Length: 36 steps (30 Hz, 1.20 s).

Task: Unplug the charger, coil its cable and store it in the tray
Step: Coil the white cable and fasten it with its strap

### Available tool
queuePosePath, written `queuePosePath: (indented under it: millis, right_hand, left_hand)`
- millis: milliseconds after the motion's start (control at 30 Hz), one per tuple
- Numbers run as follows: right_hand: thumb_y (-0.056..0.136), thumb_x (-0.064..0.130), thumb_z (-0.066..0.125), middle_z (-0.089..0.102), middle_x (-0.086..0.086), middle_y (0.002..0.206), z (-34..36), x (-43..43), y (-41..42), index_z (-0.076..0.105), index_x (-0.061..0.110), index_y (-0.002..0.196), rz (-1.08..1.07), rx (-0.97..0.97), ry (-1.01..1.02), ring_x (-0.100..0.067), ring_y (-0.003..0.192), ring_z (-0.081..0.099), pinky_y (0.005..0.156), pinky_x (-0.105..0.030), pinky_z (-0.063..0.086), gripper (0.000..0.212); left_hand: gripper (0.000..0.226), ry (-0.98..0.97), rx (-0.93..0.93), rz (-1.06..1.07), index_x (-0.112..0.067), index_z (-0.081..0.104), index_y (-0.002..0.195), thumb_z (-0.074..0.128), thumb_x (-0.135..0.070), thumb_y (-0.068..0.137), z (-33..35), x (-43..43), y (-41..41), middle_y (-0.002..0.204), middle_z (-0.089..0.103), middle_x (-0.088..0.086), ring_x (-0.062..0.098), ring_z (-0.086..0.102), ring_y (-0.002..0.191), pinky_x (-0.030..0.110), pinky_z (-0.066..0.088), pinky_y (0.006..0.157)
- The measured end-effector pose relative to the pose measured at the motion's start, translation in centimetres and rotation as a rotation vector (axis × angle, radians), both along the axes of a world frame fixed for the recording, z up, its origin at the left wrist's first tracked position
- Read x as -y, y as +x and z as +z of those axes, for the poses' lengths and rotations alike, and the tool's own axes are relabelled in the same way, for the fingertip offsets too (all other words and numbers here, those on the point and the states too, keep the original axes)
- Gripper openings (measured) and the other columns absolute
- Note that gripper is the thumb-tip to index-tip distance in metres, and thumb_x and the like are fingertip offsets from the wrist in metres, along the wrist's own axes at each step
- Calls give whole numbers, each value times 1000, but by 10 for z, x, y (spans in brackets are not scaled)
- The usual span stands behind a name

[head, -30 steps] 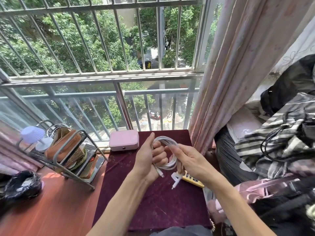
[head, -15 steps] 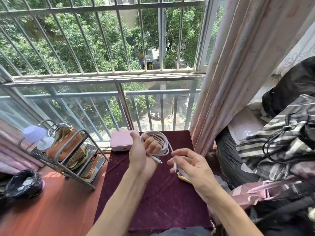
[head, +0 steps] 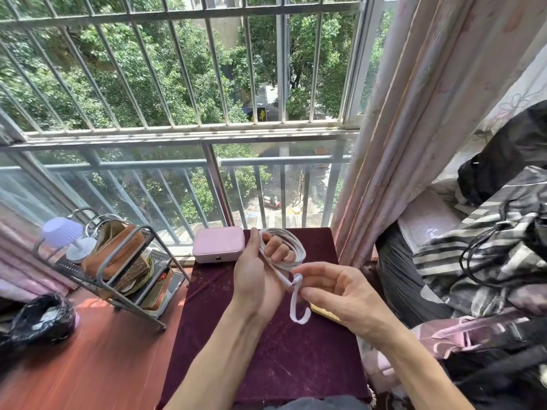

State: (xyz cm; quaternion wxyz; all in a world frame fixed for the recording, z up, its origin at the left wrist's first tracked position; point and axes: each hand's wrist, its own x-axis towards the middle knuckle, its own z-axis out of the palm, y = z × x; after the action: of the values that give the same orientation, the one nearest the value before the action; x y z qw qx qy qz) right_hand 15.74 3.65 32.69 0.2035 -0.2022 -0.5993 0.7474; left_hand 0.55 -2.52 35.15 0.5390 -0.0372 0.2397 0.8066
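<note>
Holding a coiled white cable (head: 284, 250) looped around the curled fingers (head: 276, 252) of the left hand (head: 257, 279), above a maroon-covered table (head: 290, 359); right hand (head: 340, 294) just beside, thumb and forefinger pinching the cable's loose tail (head: 297, 306), hanging in a hook below the coil. Wire rack (head: 118, 267) well apart on the left; open tabletop below. No tray identifiable with certainty.

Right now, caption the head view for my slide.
Left hand holds the coiled white cable; right hand pinches its loose end.
</note>
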Motion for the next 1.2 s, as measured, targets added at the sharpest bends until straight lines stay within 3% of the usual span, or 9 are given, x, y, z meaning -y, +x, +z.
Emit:
queuePosePath:
  millis: [200, 333, 433, 533, 667, 767, 867, 1033, 1200]
  right_hand:
    - [89, 11, 79, 84, -11, 104, 3, -12, 2, 82, 23, 109, 10, -12, 73, -19, 101, 80, 87, -21, 59, 24]
    - [84, 30, 82, 84, -5, 94, -1, -13, -2, 83, 28, 102, -116, 50, 194, -13, 86, 79, 81, -26, 59, 18]
    - [87, 24, 85, 73, 13, 88, -6, -12, -5, 84, 36, 100, -199, 105, 377, -2, 68, 61, 65, -20, 49, 18]
    - [88, 20, 85, 61, 18, 87, -6, -12, -9, 85, 42, 99, -281, 106, 423, -2, 65, 50, 59, -18, 42, 25]
    - [89, 37, 81, 75, -5, 99, 1, -5, -16, 85, 38, 106, -268, 22, 306, -3, 69, 55, 62, -25, 42, 18]
    - [86, 40, 78, 75, -11, 98, -3, 9, -25, 85, 42, 105, -381, 43, 313, -24, 72, 60, 66, -42, 46, 20]
    - [93, 31, 77, 68, 3, 96, -12, 25, -33, 83, 42, 109, -482, 61, 462, -23, 81, 68, 70, -47, 57, 20]
    - [104, 39, 61, 57, 8, 144, -15, 14, -23, 76, 32, 129, -394, 119, 962, -20, 105, 62, 94, -29, 53, 30]
    - [104, 27, 65, 72, 4, 123, -8, -10, -11, 73, 23, 134, -289, 131, 1249, -23, 91, 70, 76, -48, 57, 32]
  left_hand:
    - [30, 30, 22, -40, -15, 50, 86, 44, -40, 103, 3, 3, -4, 69, 27, -7, 8, 25, 56, 24, 27, 63]
    - [31, 18, 42, -25, -16, 50, 83, 44, -39, 103, 4, 3, -8, 67, 30, -6, 8, 25, 55, 23, 23, 61]
    - [28, 4, -10, -16, -16, 49, 85, 45, -38, 102, 1, 2, -7, 68, 32, -5, 8, 25, 56, 24, 22, 61]
    - [29, 9, -76, 8, -16, 48, 86, 44, -40, 102, -3, 0, -2, 71, 36, -2, 10, 31, 60, 25, 31, 66]
    - [35, -7, -156, 60, -16, 50, 83, 40, -41, 105, -6, -4, 8, 73, 44, -1, 11, 44, 64, 27, 46, 72]
    - [35, -50, -181, 127, -15, 54, 84, 44, -44, 102, -8, -9, 17, 77, 53, 1, 10, 53, 67, 28, 51, 75]
    - [49, -118, -190, 102, -8, 65, 97, 43, -52, 100, -9, -11, 22, 85, 61, 7, 14, 62, 75, 31, 56, 78]
    - [58, -68, -72, 28, -11, 76, 88, 39, -54, 102, -6, -6, 18, 97, 71, 6, 21, 67, 96, 53, 50, 101]
    - [46, 45, 130, -114, -13, 61, 77, 37, -40, 107, 1, 4, 15, 125, 70, 5, 19, 58, 129, 40, 33, 117]
